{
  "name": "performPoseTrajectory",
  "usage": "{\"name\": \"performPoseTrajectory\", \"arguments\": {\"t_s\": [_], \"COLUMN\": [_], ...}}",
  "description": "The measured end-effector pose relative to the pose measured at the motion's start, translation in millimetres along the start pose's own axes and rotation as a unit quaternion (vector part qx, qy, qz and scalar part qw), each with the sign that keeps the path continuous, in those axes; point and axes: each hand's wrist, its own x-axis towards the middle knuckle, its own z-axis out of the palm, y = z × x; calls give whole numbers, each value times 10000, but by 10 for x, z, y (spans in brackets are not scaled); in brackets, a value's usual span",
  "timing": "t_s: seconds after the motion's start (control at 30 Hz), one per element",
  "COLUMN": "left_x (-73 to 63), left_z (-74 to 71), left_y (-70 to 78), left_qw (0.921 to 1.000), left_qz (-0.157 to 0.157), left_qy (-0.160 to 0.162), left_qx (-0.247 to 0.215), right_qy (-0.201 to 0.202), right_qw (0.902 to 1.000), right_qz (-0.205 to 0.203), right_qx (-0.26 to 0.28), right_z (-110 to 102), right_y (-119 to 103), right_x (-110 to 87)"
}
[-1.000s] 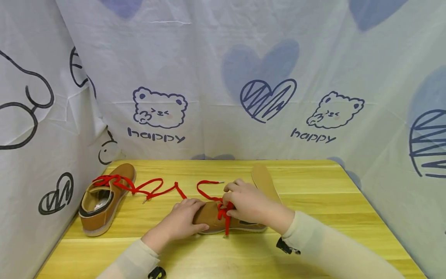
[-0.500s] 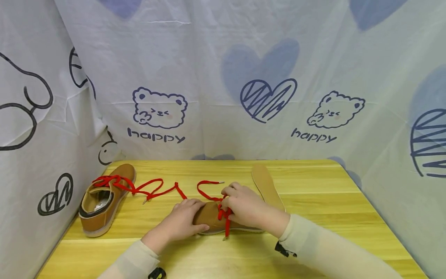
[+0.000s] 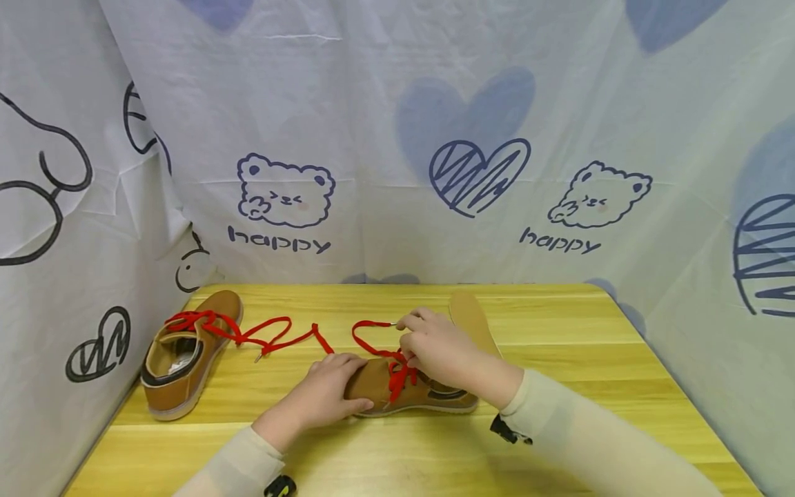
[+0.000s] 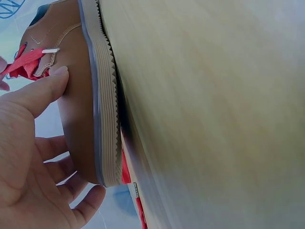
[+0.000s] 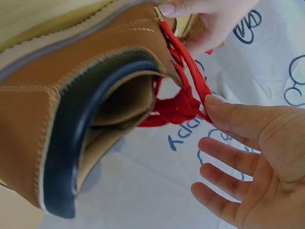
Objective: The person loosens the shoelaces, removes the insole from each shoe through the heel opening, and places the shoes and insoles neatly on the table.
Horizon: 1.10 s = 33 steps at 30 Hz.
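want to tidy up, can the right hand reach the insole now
Probably yes: nothing visible blocks the insole near the right hand, but that hand pinches a red lace.

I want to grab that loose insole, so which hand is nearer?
Right. The right hand is close beside the insole, partly hiding it; the left hand is farther left, holding a shoe's toe.

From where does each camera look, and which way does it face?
Head: on the head, forward and down over the table; left hand, right hand, sleeves show.
Left wrist: facing the held shoe; left hand, right fingertips show.
Right wrist: facing that shoe's opening; right hand, left fingers show.
Wrist views share this shoe and red lace.
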Motion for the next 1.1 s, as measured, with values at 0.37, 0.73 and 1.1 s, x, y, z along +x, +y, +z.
{"name": "performPoseTrajectory", "arguments": {"t_s": [0.37,0.73,1.1], "left_x": [-13,-7,-10], "left_z": [-25,-27,-13], "left_y": [-3,-6,-19], "left_qw": [10000,9999,9999], "left_qz": [34,20,-20], "left_qy": [17,-89,-117], "left_qx": [-23,-66,-93], "right_qy": [48,285,1205], "right_qw": [9995,9958,9806], "right_qz": [271,776,1539], "right_qx": [181,390,129], "right_z": [-211,-400,-506], "right_y": [144,537,1082], "right_x": [121,398,672]}}
